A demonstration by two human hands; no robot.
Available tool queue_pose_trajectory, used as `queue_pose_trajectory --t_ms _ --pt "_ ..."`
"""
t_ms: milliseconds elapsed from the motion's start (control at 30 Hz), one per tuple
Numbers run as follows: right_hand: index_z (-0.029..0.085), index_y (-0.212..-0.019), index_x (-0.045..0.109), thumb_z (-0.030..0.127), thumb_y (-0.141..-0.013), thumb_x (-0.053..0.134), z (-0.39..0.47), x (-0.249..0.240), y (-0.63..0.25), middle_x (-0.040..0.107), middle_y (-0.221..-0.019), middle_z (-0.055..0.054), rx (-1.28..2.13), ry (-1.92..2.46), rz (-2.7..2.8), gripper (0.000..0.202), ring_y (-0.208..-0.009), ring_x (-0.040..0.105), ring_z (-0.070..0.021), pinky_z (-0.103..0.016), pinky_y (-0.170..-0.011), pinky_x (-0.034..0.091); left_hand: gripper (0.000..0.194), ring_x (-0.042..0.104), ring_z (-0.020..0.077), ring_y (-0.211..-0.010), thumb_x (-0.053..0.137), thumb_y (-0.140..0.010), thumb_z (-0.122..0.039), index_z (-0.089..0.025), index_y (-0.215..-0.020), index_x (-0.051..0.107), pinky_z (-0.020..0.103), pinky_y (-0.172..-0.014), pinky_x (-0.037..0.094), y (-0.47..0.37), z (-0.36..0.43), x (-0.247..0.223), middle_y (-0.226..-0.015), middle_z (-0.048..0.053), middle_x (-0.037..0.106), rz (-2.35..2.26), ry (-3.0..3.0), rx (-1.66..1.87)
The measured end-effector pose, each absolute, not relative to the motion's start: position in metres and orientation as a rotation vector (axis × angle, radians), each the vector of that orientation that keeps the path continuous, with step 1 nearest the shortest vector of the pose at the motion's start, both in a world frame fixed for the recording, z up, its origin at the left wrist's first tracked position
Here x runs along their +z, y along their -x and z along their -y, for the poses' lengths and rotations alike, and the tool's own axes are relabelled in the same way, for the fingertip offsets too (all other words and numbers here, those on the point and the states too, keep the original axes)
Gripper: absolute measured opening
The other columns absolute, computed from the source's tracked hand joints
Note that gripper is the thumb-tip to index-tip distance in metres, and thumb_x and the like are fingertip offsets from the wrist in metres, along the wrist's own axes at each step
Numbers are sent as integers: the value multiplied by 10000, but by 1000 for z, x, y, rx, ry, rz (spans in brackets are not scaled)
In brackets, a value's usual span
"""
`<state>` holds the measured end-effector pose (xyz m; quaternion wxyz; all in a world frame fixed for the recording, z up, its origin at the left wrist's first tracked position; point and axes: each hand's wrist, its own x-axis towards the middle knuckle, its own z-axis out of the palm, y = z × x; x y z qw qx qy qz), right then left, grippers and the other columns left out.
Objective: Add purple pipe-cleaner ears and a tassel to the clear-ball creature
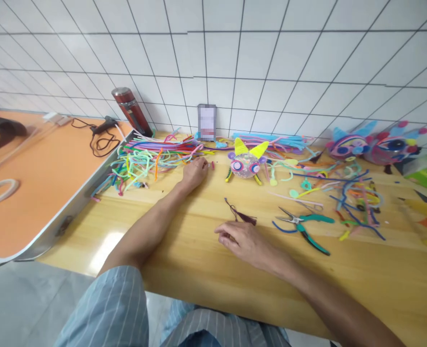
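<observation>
My left hand (196, 172) rests on the wooden table with its fingers curled in, beside the pile of pipe cleaners (141, 164). Whatever those fingers hold, if anything, is hidden. A small pink piece (212, 165) lies just right of it. My right hand (247, 243) lies nearer me, palm down, fingers loosely bent and apart, nothing visible in them. Just beyond it is a dark tassel (247, 218) on a cord. Green-handled pliers (302, 220) lie to its right, jaws apart. A round pipe-cleaner figure (246, 165) with yellow ears stands between and beyond both hands.
A phone (207, 123) and a reddish-brown thermos (132, 111) stand by the tiled wall. Two colourful figures (392, 147) sit at the back right. Loose pipe-cleaner pieces (361, 197) spread across the right. An orange-topped surface (65, 168) with cables and a tape roll (13, 185) adjoins left.
</observation>
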<state>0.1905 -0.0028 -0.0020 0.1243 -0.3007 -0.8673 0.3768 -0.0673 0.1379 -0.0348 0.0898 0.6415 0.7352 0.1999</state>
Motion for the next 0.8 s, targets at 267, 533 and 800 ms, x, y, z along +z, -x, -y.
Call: queue_pose_trajectory --t_ms 267,533,800 --pt "216 -1066 766 148 -992 595 -1 -14 -191 835 -1005 -62 1002 878 2497 197 -936 779 -198 -326 -880 586 144 660 286 -1167 495 -1028 -174 -186 -1031 639 400 -996 494 71 -132 -24 -1233 165 704 -2105 -1796 912" --pt "232 -1184 715 333 -989 650 -28 15 -212 814 -1050 -73 796 1118 2012 229 -864 767 -209 -362 -812 625 127 609 149 -788 544 -1002 -239 -199 -893 597 272 -771 492 23 -105 11 -867 14 670 -1579 -1854 1193" --pt "219 -1110 697 446 -980 677 -39 25 -210 810 -1068 -83 866 1222 1796 263 -947 773 -228 -384 -847 611 243 420 69 -512 653 -914 -415 -188 -856 586 227 -508 343 -20 -43 6 -722 -42 592 -932 -1182 1081"
